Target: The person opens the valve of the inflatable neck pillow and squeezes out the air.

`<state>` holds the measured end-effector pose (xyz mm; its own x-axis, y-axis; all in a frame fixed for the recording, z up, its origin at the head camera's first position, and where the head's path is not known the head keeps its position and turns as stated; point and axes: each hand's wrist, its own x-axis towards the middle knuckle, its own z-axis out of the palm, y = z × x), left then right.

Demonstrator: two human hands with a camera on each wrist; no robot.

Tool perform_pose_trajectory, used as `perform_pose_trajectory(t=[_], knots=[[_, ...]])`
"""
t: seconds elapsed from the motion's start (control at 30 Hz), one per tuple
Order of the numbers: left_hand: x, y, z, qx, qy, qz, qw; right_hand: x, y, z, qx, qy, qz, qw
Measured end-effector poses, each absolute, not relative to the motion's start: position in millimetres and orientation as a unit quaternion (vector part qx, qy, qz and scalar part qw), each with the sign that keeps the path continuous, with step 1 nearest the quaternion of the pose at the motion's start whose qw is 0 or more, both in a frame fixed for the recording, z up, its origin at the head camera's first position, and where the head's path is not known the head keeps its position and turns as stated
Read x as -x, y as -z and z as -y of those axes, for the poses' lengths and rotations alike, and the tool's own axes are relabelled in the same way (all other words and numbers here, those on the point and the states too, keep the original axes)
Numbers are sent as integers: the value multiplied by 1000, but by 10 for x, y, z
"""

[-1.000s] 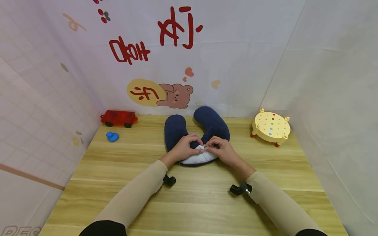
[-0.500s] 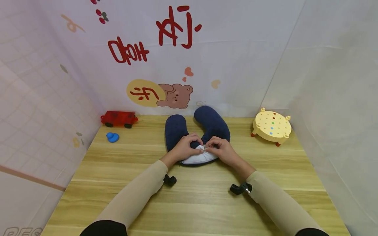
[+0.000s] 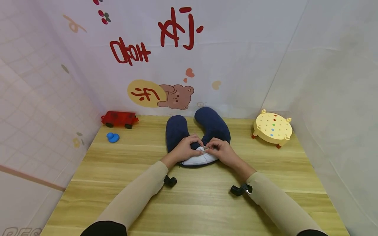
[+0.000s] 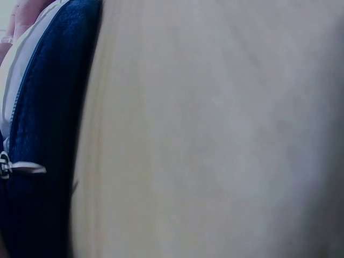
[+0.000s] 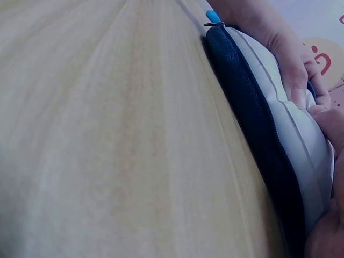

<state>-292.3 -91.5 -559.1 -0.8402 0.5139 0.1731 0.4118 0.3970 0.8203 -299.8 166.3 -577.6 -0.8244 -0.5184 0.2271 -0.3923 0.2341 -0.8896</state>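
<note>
A navy U-shaped neck pillow (image 3: 211, 124) lies on the table with its curved end towards me. Its outer cover is unzipped along that end, and a white inner lining (image 3: 198, 160) shows through. My left hand (image 3: 186, 147) pinches the lining near its inner edge. Close beside it, the fingertips of my right hand (image 3: 223, 152) pinch the same spot; I cannot tell what small piece sits between them. In the left wrist view, a metal zipper pull (image 4: 28, 167) hangs at the left end of the opening.
On the wooden table (image 3: 200, 203), a red toy wagon (image 3: 119, 118) and a blue toy duck (image 3: 113, 137) stand at the back left. At the back right is a round yellow pegged toy stand (image 3: 273, 127). A white printed backdrop (image 3: 242, 65) rises right behind the pillow.
Both hands stay at the same spot on the lining, with only slight finger movement. The whole head view shifts a little; the pillow and the toys keep their places.
</note>
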Motion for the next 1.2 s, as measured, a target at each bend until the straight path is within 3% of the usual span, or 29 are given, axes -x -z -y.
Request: perform_pose_trajectory(t=[1.2], knots=[[2972, 5661, 912, -270, -487, -827, 76, 3006, 5816, -1658, 294, 534, -791, 55]])
